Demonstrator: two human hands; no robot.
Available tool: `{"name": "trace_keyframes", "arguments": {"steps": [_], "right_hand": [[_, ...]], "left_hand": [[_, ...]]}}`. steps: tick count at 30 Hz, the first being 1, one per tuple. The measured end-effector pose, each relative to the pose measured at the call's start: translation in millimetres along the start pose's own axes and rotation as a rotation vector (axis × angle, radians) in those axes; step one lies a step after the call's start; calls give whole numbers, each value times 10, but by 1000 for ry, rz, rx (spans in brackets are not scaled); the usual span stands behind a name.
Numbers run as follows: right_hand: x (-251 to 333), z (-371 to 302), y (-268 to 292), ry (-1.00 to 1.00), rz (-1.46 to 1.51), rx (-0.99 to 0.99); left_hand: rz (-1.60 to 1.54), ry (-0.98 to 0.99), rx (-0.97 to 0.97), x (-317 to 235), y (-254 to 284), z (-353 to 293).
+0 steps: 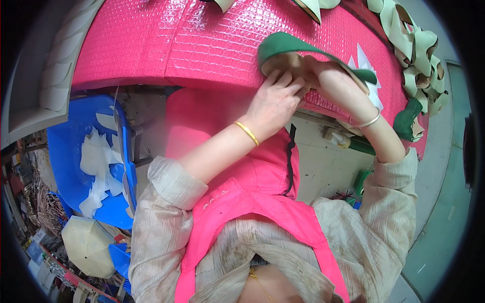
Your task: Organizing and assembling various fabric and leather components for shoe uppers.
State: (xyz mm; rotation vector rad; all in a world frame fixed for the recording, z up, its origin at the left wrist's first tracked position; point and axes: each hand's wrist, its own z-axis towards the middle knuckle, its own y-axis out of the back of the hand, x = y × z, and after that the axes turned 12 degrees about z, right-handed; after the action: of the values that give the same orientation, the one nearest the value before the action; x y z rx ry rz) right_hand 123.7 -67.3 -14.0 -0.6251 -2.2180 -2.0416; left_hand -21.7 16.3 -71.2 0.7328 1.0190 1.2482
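A green shoe upper [293, 43] with a beige lining is held at the near edge of the pink-covered table [212, 55]. My left hand [278, 98], with a gold bangle at its wrist, has bent fingers closed on the near edge of the lining. My right hand [328, 78], a silver bangle at its wrist, reaches into the curve of the upper and grips it from inside. Its fingertips are mostly hidden by the upper and the left hand. White pointed sheets [373, 81] lie just to the right of the upper.
Cream shoe pieces [414, 43] hang in a heap along the table's right end, with a green piece [406, 118] below them. At left, a blue plastic chair [63, 131] holds white scraps [98, 161]. A grey tray [38, 123] of stacked pale pieces stands far left.
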Motion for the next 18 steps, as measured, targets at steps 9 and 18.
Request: {"name": "trace_keyframes", "arguments": {"steps": [9, 18], "right_hand": [[504, -437, -159, 138, 529, -153], [394, -167, -454, 147, 175, -196]], "left_hand": [[165, -36, 116, 11, -32, -71], [870, -476, 146, 548, 611, -91]]}}
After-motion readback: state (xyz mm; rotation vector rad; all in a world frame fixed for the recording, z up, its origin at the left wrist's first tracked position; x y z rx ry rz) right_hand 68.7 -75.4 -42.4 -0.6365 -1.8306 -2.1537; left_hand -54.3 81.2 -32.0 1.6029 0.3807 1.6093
